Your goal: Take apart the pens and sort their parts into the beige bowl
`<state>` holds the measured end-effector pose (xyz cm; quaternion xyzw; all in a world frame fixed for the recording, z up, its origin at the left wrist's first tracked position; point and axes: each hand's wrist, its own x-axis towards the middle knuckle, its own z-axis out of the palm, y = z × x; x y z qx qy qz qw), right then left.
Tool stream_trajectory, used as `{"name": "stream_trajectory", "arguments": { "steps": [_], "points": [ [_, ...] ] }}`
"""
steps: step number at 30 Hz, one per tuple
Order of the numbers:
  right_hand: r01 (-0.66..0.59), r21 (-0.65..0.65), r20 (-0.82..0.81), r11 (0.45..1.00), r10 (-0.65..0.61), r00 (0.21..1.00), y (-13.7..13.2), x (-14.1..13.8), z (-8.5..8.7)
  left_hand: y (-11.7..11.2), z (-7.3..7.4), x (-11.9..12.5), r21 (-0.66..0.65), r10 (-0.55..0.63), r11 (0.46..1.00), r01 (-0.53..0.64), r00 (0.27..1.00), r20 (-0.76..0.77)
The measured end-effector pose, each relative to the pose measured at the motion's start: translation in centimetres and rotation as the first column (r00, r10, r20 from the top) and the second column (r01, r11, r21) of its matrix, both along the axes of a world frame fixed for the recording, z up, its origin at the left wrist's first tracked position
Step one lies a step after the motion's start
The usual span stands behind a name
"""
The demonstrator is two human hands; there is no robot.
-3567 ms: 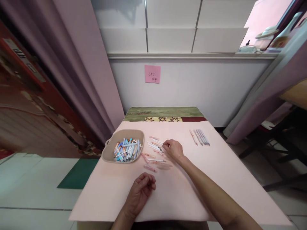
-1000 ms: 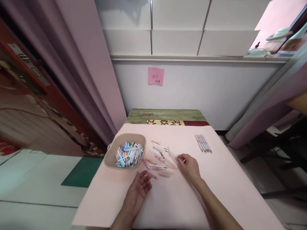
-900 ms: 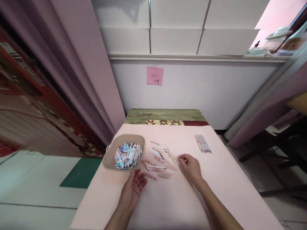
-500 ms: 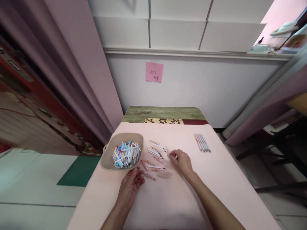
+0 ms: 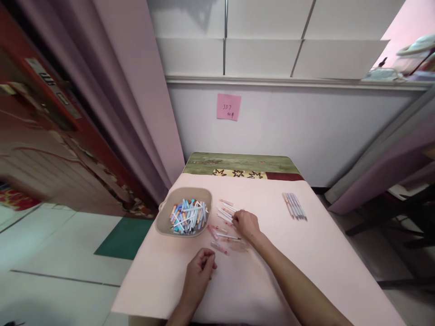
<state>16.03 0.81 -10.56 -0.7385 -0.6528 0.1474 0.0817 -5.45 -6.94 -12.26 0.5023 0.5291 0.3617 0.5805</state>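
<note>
My right hand point(image 5: 246, 224) reaches over a loose pile of pen parts, its fingertips closed at the ends of several thin white pen refills point(image 5: 224, 214). What lies between those fingertips is hidden. Around them are several clear pinkish pen barrels and caps, one pen barrel point(image 5: 219, 247) lying nearest to me. My left hand point(image 5: 201, 271) is curled with thumb against fingers, just above the cloth in front of a beige basket point(image 5: 163, 228). I cannot make out whether anything is in it. Blue, orange and white pen parts point(image 5: 188, 217) fill the basket.
A row of several pens point(image 5: 294, 206) lies side by side on the right of the pink tablecloth point(image 5: 326, 253). Behind the table is a white wall with a pink sticky note point(image 5: 229, 107). A purple curtain point(image 5: 136, 99) hangs at the left.
My right hand has moved left onto the refills. My left hand has drawn back from the basket's edge toward me, and its fingers have curled in. The view has shifted slightly left.
</note>
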Motion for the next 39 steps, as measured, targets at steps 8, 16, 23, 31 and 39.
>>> {"name": "stream_trajectory", "arguments": {
  "steps": [8,16,23,31,39],
  "points": [
    [0.069,0.043,0.012,0.997,-0.070,0.997,0.6,1.4,0.8,1.2,0.3,0.2,0.264,-0.053,0.959,0.102,0.981,-0.186],
    [0.057,0.066,-0.026,0.996,-0.056,0.998,2.2,0.1,-0.2,0.8,0.0,0.0,0.294,-0.039,0.951,0.096,0.980,-0.194],
    [0.189,0.147,-0.095,0.971,-0.176,0.980,-0.5,3.9,0.8,0.9,-0.2,-0.3,0.276,-0.037,0.957,0.085,0.984,-0.176],
    [0.324,0.065,-0.241,0.944,-0.301,0.923,-6.5,7.4,0.3,1.3,-0.3,-0.3,0.149,-0.006,0.989,0.020,0.996,-0.093],
    [0.155,0.063,-0.136,0.986,-0.145,0.980,-7.5,3.8,0.1,1.0,-0.4,0.5,0.106,-0.015,0.994,0.023,0.997,-0.070]
  ]
}}
